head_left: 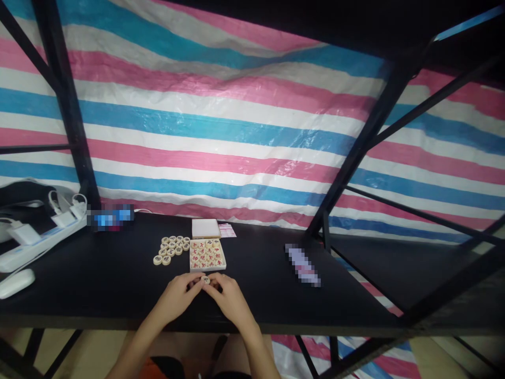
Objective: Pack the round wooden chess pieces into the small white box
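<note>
Between the fingertips of both hands is a round Chinese chess piece (pixel 205 280) with a dark character facing up. My left hand (pixel 179 295) grips it from the left, and my right hand (pixel 228 296) from the right, fingers closed. Just beyond them stands a white box (pixel 208 269) filled with rows of pieces, mostly red-marked, with some dark-marked ones in the back row. Left of the box, several loose dark-marked pieces (pixel 171 251) lie face up on the black table (pixel 252 302).
Behind the box lies a white lid (pixel 205 229) beside pink-and-white paper (pixel 228 230). A blurred flat object (pixel 303 265) rests at right. At left are a power strip (pixel 43 242) with plugs, a white mouse (pixel 17 284) and a pixelated device (pixel 112 217). Dark metal posts (pixel 355 131) frame the table.
</note>
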Tool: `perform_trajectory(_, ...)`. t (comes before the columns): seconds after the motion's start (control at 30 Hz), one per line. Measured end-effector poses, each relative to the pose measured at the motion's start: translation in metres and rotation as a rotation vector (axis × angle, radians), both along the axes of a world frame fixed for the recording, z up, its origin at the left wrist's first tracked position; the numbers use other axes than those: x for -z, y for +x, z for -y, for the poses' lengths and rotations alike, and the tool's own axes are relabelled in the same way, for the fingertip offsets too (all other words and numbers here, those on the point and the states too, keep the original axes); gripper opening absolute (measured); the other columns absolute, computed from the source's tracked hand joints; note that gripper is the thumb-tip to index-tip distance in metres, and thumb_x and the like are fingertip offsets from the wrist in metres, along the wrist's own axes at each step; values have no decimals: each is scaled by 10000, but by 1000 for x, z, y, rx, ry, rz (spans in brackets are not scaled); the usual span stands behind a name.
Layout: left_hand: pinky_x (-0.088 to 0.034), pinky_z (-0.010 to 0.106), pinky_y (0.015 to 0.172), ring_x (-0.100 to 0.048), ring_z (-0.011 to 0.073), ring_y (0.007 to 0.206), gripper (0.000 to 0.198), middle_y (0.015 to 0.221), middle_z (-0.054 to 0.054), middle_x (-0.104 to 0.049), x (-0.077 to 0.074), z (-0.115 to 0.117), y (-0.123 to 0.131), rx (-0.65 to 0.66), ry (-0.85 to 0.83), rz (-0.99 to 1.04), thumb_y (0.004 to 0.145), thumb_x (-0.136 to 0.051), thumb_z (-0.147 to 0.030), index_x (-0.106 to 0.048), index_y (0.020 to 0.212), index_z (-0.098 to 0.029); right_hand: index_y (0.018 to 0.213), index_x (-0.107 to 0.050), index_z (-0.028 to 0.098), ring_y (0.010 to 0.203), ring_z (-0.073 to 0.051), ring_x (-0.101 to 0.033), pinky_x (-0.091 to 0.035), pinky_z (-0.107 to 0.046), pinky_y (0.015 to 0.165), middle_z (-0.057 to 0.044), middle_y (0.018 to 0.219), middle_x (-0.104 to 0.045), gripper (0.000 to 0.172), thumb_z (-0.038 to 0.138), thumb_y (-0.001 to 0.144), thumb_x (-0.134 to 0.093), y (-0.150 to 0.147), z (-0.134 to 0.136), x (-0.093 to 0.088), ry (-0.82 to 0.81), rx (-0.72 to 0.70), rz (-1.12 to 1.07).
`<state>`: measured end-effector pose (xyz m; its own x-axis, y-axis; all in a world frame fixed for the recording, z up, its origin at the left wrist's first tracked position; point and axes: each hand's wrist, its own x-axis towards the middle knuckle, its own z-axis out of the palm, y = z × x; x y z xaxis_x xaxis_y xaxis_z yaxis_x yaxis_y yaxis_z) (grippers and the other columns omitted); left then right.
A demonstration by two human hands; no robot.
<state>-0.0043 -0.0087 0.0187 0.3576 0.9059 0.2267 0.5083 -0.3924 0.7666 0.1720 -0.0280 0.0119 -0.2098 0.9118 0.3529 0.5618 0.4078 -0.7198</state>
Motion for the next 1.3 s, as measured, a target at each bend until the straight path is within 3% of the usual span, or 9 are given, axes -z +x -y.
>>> perform_trajectory(0.17, -445, 242, 631, -616, 170, 679, 301, 830, 27, -728, 0, -2, 0, 49, -68, 66, 831, -510, -350, -665, 1035, -191, 1035, -662, 232, 770, -180, -583, -429, -275, 731, -15, 800, -662, 227, 335, 843, -602, 0, 0, 1, 20, -25, 46)
perform_trajectory(0.33, -425, 238, 605, -580, 149, 637, 349, 866, 30, -714, 11, -7, 0, 6, -55, 93, 805, -523, -312, -602, 1123, -192, 1101, -626, 234, 748, -170, -578, -425, -280, 744, 4, 768, -651, 288, 245, 813, -618, 0, -1, 3, 12, -17, 62)
perform_trajectory(0.43, -410, 235, 589, -561, 143, 623, 338, 889, 33, -710, 14, -9, -1, -7, -50, 104, 798, -530, -315, -598, 1106, -192, 1044, -629, 219, 741, -162, -583, -437, -263, 720, -1, 776, -648, 218, 245, 833, -581, 0, -1, 3, 5, -5, 9)
perform_trajectory(0.6, -374, 225, 550, -520, 134, 574, 220, 708, -1, -651, 7, -6, 0, 12, -11, 39, 799, -535, -307, -671, 924, -188, 882, -619, 204, 740, -162, -589, -446, -250, 702, -15, 788, -641, 98, 250, 862, -536, 0, 0, 0, 18, 1, -23)
perform_trajectory(0.73, -407, 227, 575, -562, 151, 652, 265, 834, 30, -666, 2, -4, 1, -12, 8, 113, 816, -536, -361, -669, 964, -186, 914, -600, 209, 705, -153, -592, -439, -233, 673, -2, 750, -640, 109, 257, 879, -508, 0, 1, -2, 8, -9, -70)
perform_trajectory(0.93, -443, 252, 688, -618, 183, 726, 323, 730, 23, -687, 0, -6, 1, 31, -91, 162, 862, -472, -417, -681, 861, -171, 935, -597, 215, 680, -141, -601, -438, -224, 665, 9, 747, -659, 108, 238, 870, -514, 1, 2, -4, -17, -52, -134)
perform_trajectory(1.2, -429, 251, 613, -600, 173, 686, 363, 912, 64, -726, 6, -9, 1, -7, -128, 230, 746, -605, -343, -632, 1056, -157, 909, -608, 213, 719, -136, -619, -450, -222, 656, -5, 857, -673, 99, 275, 840, -573, 0, 3, -5, -37, -72, -159)
perform_trajectory(1.3, -417, 239, 596, -568, 152, 646, 292, 862, 33, -718, 5, -8, 1, 3, -95, 172, 739, -606, -320, -664, 987, -178, 950, -596, 209, 749, -146, -627, -465, -240, 696, -16, 858, -682, 126, 279, 866, -535, 1, 1, -2, -49, -55, -180)
